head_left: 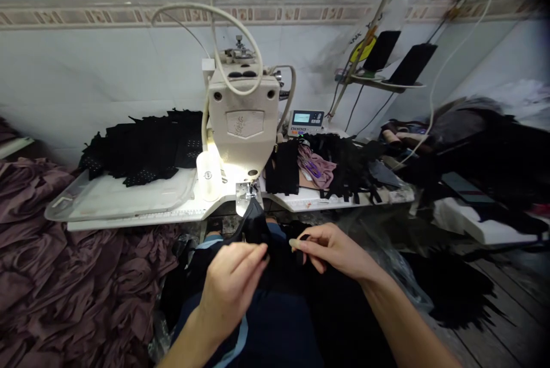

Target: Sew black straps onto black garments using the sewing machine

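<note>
A cream sewing machine (244,121) stands over a white table, its lamp lit. Black fabric (254,222) rises to a point at the needle area and hangs down over the lap. My left hand (236,276) is closed with its fingertips pinched on this black fabric, just in front of the table edge. To its right, my right hand (329,247) has thumb and forefinger pressed together, with a small black strip (302,250) held among its fingers. The two hands are apart.
Black cut pieces (146,147) lie on a clear plastic tray (129,199) at left. Mauve fabric (77,276) is heaped at lower left. More black pieces (344,156) lie right of the machine, beside a control panel (306,121). Thread cones (412,64) stand above.
</note>
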`<action>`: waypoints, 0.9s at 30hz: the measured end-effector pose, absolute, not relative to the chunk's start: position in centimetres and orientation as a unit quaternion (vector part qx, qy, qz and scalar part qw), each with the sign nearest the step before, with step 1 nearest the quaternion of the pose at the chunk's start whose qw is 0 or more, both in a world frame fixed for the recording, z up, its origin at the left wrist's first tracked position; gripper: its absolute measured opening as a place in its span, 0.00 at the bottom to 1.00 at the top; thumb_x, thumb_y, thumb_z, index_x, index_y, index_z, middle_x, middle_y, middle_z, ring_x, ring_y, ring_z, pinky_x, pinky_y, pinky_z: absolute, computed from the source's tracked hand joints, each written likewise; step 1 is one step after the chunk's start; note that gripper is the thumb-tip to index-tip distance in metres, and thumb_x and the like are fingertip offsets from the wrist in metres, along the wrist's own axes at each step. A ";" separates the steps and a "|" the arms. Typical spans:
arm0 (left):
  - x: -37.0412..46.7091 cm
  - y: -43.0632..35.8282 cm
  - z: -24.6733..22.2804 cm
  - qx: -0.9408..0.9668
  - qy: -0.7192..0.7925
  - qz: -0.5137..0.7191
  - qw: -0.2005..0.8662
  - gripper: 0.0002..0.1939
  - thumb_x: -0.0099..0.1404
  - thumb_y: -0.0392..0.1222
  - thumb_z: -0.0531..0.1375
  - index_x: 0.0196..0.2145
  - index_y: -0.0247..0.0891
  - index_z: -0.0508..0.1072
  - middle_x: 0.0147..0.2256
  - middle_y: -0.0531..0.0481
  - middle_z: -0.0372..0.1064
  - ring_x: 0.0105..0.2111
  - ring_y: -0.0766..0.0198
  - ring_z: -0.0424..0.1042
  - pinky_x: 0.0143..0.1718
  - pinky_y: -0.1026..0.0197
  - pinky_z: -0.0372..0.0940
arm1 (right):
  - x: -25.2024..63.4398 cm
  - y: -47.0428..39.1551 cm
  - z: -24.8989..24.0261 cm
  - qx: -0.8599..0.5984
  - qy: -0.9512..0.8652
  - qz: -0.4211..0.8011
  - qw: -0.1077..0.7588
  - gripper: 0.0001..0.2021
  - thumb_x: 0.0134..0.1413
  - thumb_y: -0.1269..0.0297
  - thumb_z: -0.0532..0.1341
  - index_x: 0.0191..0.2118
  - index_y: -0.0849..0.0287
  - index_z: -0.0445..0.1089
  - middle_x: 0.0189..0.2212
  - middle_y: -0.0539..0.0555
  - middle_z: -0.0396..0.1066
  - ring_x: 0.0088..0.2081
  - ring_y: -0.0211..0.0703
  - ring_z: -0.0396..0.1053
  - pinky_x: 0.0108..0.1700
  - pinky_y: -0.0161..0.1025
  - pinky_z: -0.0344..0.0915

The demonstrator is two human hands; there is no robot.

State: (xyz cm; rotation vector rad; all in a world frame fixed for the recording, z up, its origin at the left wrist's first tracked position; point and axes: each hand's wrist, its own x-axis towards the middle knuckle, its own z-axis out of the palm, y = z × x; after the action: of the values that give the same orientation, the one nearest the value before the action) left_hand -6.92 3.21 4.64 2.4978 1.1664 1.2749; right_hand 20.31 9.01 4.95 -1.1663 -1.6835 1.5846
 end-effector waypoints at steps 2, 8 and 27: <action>-6.6 4.3 5.3 0.806 0.406 0.427 -0.058 0.21 0.75 0.26 0.59 0.62 0.38 0.73 0.52 0.40 0.78 0.53 0.54 0.77 0.56 0.53 0.69 | 20.4 8.9 4.7 -0.431 -0.638 0.589 0.246 0.21 0.63 0.46 0.70 0.30 0.61 0.80 0.17 0.49 0.71 0.18 0.35 0.65 0.24 0.33 0.58; -4.7 7.0 5.2 0.791 0.482 0.312 -0.214 0.19 0.76 0.34 0.60 0.63 0.28 0.73 0.56 0.32 0.76 0.58 0.41 0.74 0.59 0.43 0.64 | 19.7 8.2 3.3 -0.448 -0.581 0.628 0.258 0.19 0.56 0.47 0.75 0.35 0.60 0.77 0.25 0.52 0.80 0.17 0.34 0.67 0.20 0.30 0.54; -6.3 8.2 3.5 0.781 0.399 0.437 -0.202 0.24 0.74 0.39 0.65 0.64 0.31 0.70 0.49 0.37 0.80 0.52 0.49 0.78 0.57 0.47 0.72 | 12.4 12.8 7.4 -0.406 -0.628 0.494 0.443 0.16 0.58 0.48 0.73 0.30 0.56 0.82 0.26 0.51 0.73 0.24 0.40 0.67 0.27 0.37 0.63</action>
State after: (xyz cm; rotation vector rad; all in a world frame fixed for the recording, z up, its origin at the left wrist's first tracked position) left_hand -6.34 8.17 3.49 2.8286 1.4455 1.5821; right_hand 12.37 12.79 7.37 -1.0080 -1.5580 1.2250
